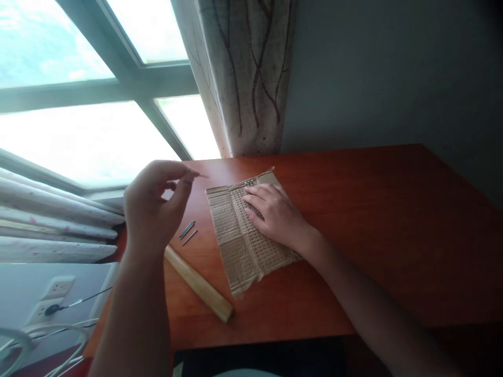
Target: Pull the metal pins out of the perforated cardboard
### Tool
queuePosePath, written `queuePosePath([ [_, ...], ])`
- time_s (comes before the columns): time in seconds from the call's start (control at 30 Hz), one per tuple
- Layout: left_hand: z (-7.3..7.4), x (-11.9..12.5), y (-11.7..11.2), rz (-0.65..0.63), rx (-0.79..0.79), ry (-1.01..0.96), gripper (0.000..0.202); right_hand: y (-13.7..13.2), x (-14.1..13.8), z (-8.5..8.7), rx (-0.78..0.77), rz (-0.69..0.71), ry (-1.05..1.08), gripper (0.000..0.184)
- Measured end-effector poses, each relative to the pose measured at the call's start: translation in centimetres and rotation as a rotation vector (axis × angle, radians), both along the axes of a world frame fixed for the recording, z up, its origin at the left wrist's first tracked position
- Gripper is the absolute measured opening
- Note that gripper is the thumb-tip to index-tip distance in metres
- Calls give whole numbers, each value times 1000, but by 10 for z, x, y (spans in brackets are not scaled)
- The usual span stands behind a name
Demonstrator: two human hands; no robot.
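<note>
Beside cardboard (231,235), left hand (151,204), seemingly pinching nail (201,176)

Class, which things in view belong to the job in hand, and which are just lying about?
Job in hand:
thin piece, pinched in the left hand
cardboard, under the right hand
probably pins and wooden stick, lying close by

Just there:
curtains
window
socket
cables

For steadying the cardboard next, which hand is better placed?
Probably the right hand: it lies on the perforated cardboard, fingers extended. The left hand is apart from it, pinching something thin.
</note>
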State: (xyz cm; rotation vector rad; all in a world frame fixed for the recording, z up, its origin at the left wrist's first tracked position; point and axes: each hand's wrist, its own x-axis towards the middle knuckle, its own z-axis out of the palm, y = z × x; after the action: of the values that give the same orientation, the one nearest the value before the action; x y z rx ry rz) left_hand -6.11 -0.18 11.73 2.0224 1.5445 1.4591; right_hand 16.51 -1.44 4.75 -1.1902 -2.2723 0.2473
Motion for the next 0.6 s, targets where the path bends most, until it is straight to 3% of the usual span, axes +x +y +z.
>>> queuePosePath([
  [0.1,-17,-23,-22,87,-128,230,6,0,0,0,5,4,-2,31],
  [0.23,-53,-51,-41,78,-278,440,12,0,0,1,10,4,-2,31],
  [0.33,-72,-63,-51,77,-360,585,15,0,0,0,11,2,-3,31],
  [0.6,-83,-56,-58,190,-508,809,21,0,0,-1,13,-1,-6,31],
])
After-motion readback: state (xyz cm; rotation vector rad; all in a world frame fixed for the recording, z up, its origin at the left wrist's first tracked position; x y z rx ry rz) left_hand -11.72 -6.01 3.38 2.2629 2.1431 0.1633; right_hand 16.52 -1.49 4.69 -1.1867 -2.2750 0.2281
